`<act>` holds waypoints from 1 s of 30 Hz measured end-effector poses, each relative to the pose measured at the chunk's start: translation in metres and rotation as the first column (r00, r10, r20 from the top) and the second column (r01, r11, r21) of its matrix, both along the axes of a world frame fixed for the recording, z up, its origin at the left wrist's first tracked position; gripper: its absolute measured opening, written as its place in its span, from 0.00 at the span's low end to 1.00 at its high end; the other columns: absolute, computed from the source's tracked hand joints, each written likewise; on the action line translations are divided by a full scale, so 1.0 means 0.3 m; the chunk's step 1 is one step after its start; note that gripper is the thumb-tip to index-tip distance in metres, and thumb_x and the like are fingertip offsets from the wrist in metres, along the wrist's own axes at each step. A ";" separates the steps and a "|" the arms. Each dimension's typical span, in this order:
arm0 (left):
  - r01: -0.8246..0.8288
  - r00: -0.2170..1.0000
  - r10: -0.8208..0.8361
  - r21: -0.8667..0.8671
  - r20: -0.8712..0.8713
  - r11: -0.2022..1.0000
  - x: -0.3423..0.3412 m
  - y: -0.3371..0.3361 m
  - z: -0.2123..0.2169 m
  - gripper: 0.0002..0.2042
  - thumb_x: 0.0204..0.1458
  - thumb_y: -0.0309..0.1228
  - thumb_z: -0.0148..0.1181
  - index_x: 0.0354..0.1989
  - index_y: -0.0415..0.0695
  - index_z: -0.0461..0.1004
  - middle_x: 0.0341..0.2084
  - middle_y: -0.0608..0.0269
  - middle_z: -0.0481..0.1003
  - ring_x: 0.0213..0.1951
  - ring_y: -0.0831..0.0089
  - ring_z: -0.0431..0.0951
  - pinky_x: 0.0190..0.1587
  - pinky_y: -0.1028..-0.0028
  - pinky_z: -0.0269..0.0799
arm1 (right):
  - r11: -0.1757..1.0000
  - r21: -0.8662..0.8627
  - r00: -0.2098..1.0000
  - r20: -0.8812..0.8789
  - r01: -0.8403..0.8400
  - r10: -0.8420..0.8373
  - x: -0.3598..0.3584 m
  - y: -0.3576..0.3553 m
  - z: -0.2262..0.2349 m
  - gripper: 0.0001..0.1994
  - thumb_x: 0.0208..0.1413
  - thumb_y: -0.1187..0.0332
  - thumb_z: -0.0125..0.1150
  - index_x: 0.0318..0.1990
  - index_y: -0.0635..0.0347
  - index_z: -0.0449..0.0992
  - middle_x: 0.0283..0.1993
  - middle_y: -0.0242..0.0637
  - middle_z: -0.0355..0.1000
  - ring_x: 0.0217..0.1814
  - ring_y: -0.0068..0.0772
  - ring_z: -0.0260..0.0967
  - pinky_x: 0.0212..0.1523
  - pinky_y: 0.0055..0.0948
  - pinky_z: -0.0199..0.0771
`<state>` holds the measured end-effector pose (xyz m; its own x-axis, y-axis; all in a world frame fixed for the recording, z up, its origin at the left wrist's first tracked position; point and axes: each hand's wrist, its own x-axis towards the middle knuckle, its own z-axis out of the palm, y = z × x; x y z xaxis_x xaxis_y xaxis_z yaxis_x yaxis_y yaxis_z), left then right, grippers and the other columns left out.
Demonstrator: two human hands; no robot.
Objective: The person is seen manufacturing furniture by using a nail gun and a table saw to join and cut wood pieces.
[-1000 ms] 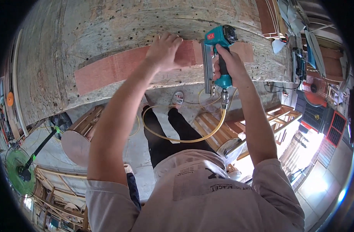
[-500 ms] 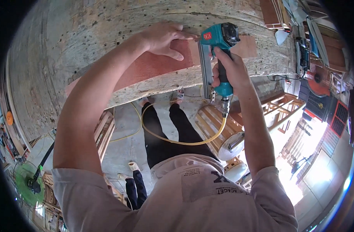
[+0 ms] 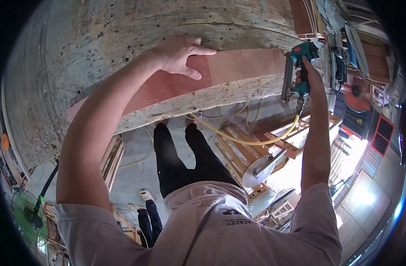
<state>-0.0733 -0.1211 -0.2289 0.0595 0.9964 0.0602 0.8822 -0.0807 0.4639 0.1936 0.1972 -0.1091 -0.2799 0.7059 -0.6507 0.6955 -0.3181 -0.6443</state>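
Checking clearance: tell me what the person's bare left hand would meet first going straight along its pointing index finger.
Skimming over the flat, pale-brown wood strip, the left hand would probably meet the teal-and-black nail gun first, held in the bare right hand; depth is unclear.

Hard white light burns out the lower right of the room around us, glaring off a pale tiled surface (image 3: 360, 215) and flaring blue at the rim, as the counter (image 3: 101, 48) sits in softer, dimmer light, edges bowing toward blackened corners.
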 end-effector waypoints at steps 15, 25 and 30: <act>-0.038 0.997 0.046 -0.117 0.070 0.992 -0.016 -0.015 -0.013 0.39 0.37 0.58 0.66 0.62 0.67 0.62 0.51 0.52 0.67 0.55 0.56 0.68 0.58 0.59 0.63 | 0.950 -0.169 0.961 -0.124 -0.265 0.246 -0.259 -0.687 0.069 0.18 0.59 0.52 0.54 0.38 0.61 0.71 0.16 0.35 0.66 0.11 0.29 0.65 0.15 0.29 0.69; -0.029 0.993 0.040 -0.094 0.109 0.995 -0.013 -0.012 -0.020 0.38 0.34 0.60 0.67 0.58 0.60 0.68 0.37 0.58 0.68 0.44 0.59 0.70 0.50 0.59 0.66 | 0.945 -0.109 0.947 -0.128 -0.309 0.295 -0.289 -0.756 0.007 0.19 0.58 0.53 0.56 0.34 0.64 0.70 0.17 0.36 0.66 0.12 0.27 0.65 0.15 0.27 0.68; -0.020 0.992 0.024 -0.027 0.127 0.999 -0.017 -0.007 -0.032 0.39 0.33 0.60 0.67 0.57 0.59 0.69 0.34 0.60 0.67 0.42 0.60 0.71 0.47 0.60 0.67 | 0.945 -0.081 0.947 -0.084 -0.317 0.311 -0.279 -0.759 -0.016 0.21 0.58 0.51 0.54 0.43 0.62 0.71 0.16 0.35 0.67 0.11 0.27 0.65 0.14 0.28 0.71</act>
